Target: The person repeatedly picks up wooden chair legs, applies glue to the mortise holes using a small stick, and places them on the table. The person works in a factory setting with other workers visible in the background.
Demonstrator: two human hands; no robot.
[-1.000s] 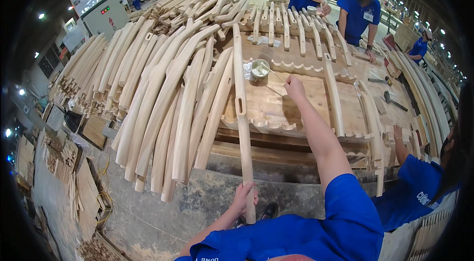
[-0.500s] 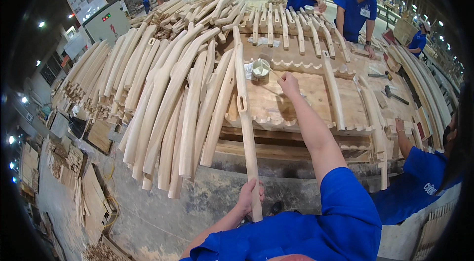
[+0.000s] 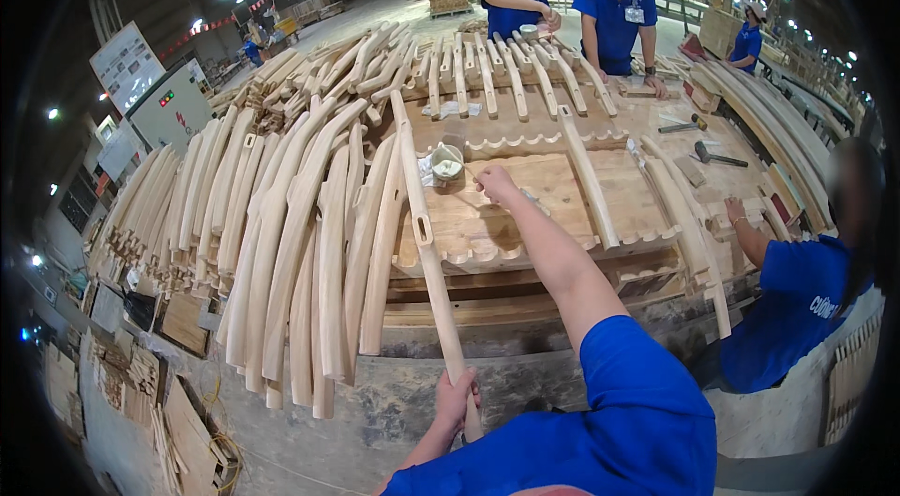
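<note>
A long pale wooden chair leg (image 3: 433, 280) with an oval slot stretches from close to my body up onto the workbench (image 3: 525, 177). My left hand (image 3: 457, 402) is wrapped round its near end. Just right of a small pot (image 3: 447, 161) of whitish paste, my right hand (image 3: 497, 185) is closed on a thin stick (image 3: 472, 172), whose tip points into the pot. The pot stands beside the chair leg, on a crumpled white cloth or paper.
Stacked wooden legs (image 3: 300, 224) crowd the left. Scalloped wooden rests (image 3: 553, 142) cross the bench, with another leg (image 3: 589, 177) lying over them. A mallet (image 3: 720, 157) and a hammer (image 3: 682, 126) lie right. Co-workers in blue stand behind the bench and close at right.
The whole view has swung to the right, so the bench appears farther left. My right hand remains beside the pot with the stick, and my left still grips the leg.
</note>
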